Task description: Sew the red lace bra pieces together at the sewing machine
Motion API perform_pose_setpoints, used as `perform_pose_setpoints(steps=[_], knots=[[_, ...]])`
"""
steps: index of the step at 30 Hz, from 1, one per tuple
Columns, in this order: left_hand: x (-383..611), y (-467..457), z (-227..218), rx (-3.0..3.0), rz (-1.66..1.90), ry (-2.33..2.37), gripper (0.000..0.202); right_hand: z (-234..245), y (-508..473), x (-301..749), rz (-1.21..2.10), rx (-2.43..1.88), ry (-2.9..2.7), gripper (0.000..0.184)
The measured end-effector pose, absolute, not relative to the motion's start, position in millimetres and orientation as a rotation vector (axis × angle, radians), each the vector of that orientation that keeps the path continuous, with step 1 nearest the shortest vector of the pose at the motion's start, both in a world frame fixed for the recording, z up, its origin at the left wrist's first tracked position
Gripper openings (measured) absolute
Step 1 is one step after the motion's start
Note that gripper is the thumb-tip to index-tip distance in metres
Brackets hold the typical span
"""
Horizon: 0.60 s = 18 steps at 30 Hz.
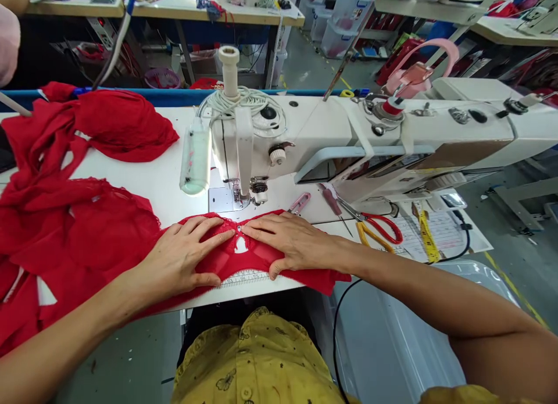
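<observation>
A red lace garment piece (257,258) lies flat on the white sewing table (161,183), just in front of the needle and presser foot (239,199) of a white sewing machine (331,136). My left hand (183,256) presses flat on its left part, fingers spread and pointing toward the needle. My right hand (290,241) presses flat on its right part, its fingertips almost meeting those of the left hand. Neither hand grips anything.
A heap of red fabric (65,206) covers the table's left side. Red-handled scissors (375,226), pink thread snips (300,203), a small tool (332,202) and a yellow tape measure (428,236) lie right of the needle. A clear bin (392,340) stands below.
</observation>
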<state>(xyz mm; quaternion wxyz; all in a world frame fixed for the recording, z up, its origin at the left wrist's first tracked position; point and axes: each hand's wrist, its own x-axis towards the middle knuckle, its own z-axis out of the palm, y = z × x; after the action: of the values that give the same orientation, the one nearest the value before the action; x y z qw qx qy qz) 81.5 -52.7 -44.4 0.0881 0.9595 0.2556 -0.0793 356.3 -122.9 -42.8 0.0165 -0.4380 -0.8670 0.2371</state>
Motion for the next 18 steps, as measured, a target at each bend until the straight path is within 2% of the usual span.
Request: perform_pose_setpoints(steps=[18], knots=[[80.9, -54.4, -39.4, 2.863, -0.273, 0.732, 0.084, -44.9, -125.8, 355.9, 0.726, -1.344, -2.680, 0.089]])
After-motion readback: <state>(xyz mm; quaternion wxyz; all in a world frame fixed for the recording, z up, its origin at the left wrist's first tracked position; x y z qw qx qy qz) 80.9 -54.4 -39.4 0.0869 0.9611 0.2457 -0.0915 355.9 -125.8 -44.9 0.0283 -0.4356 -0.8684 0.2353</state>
